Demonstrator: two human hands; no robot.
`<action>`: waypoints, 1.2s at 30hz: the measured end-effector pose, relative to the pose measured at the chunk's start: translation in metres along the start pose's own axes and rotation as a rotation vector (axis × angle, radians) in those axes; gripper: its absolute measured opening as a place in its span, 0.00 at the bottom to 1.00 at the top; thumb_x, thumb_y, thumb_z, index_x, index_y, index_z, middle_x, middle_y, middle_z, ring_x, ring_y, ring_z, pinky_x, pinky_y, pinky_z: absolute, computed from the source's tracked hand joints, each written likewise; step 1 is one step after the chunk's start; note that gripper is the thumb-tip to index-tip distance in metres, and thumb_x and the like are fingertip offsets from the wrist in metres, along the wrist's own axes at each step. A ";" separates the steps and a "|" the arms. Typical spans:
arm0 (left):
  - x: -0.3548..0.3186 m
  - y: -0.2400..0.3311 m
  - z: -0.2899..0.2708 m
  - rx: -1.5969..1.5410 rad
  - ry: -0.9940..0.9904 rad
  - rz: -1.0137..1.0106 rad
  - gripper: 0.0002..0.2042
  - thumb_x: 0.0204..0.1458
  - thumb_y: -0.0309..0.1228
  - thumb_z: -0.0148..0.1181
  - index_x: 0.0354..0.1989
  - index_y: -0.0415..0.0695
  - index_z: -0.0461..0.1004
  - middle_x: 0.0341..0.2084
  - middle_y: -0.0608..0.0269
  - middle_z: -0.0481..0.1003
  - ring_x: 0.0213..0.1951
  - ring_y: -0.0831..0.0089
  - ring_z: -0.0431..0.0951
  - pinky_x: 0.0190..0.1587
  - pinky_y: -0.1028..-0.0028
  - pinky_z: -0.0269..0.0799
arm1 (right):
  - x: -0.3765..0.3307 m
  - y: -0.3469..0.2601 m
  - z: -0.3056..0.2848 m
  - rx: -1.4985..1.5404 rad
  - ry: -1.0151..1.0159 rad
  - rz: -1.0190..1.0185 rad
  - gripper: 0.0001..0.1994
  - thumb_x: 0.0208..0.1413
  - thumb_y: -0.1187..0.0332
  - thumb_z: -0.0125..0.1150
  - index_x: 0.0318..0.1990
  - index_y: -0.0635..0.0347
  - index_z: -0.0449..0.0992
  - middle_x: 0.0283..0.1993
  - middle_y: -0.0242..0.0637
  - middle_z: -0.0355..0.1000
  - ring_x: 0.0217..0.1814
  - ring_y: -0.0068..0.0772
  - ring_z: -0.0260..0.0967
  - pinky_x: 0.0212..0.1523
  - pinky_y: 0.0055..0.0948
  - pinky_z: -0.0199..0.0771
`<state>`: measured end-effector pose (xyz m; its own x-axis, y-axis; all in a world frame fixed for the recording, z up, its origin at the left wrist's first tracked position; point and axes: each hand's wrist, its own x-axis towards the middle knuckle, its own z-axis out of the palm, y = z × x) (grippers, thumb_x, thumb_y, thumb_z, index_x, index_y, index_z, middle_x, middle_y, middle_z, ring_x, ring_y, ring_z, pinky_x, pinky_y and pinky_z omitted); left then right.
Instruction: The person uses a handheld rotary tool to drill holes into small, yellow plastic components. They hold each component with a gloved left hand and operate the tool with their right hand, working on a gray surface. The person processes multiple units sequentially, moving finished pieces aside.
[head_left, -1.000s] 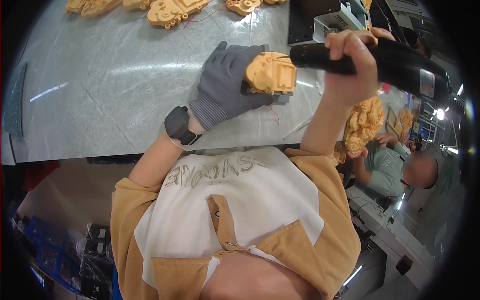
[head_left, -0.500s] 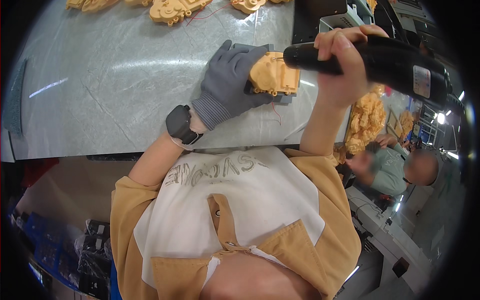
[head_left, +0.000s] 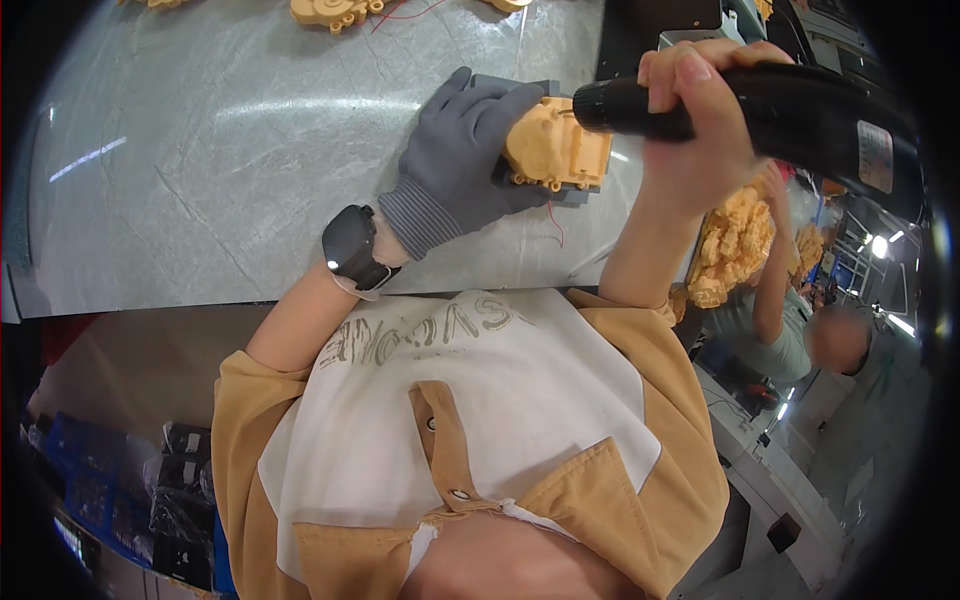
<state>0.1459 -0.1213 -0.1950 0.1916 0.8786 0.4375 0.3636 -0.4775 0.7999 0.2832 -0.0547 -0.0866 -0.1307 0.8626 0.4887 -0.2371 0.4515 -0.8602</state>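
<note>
My left hand (head_left: 462, 160), in a grey knit glove, is closed around the left side of a yellow-orange plastic housing (head_left: 545, 145). The housing rests in a dark grey fixture (head_left: 572, 196) on the table, and a thin red wire trails from its near edge. In my bare right hand (head_left: 705, 125) is a black electric screwdriver (head_left: 800, 115), held nearly level with my fingers wrapped round it. Its nose and short bit reach the housing's upper right part; whether a screw sits under the tip is too small to tell.
More yellow-orange housings (head_left: 335, 12) with red wires lie along the far edge of the grey table (head_left: 240, 200). At the right is a heap of similar yellow-orange parts (head_left: 735, 245), with a co-worker (head_left: 790, 330) beside it. Dark equipment (head_left: 655, 30) stands behind the fixture.
My view has shifted slightly; both my hands, the housing and the screwdriver keep nearly the same arrangement. The co-worker's arm has risen beside the heap of parts.
</note>
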 end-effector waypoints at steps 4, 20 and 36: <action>0.002 -0.002 0.002 -0.033 0.005 0.040 0.39 0.26 0.34 0.74 0.53 0.42 0.63 0.42 0.54 0.71 0.43 0.57 0.72 0.50 0.62 0.64 | -0.002 0.000 -0.003 -0.008 -0.028 -0.018 0.15 0.42 0.84 0.52 0.39 0.61 0.63 0.23 0.43 0.67 0.18 0.32 0.62 0.28 0.38 0.67; 0.041 0.011 0.000 0.261 -0.356 -0.422 0.35 0.43 0.58 0.52 0.54 0.44 0.65 0.37 0.52 0.74 0.44 0.59 0.74 0.47 0.65 0.68 | -0.057 -0.106 -0.084 0.278 0.403 -0.284 0.10 0.42 0.71 0.51 0.36 0.57 0.65 0.22 0.29 0.60 0.23 0.26 0.59 0.35 0.33 0.62; -0.026 0.047 -0.131 -1.828 0.460 -0.808 0.17 0.55 0.39 0.50 0.45 0.38 0.66 0.34 0.55 0.73 0.36 0.61 0.73 0.45 0.61 0.69 | -0.097 -0.054 -0.092 0.305 0.528 -0.002 0.15 0.47 0.75 0.51 0.44 0.60 0.61 0.23 0.30 0.57 0.23 0.24 0.55 0.34 0.28 0.58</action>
<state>0.0382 -0.1675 -0.1154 0.1870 0.9230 -0.3362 -0.9688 0.2300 0.0925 0.3969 -0.1423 -0.1007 0.3466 0.8938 0.2846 -0.5119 0.4345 -0.7411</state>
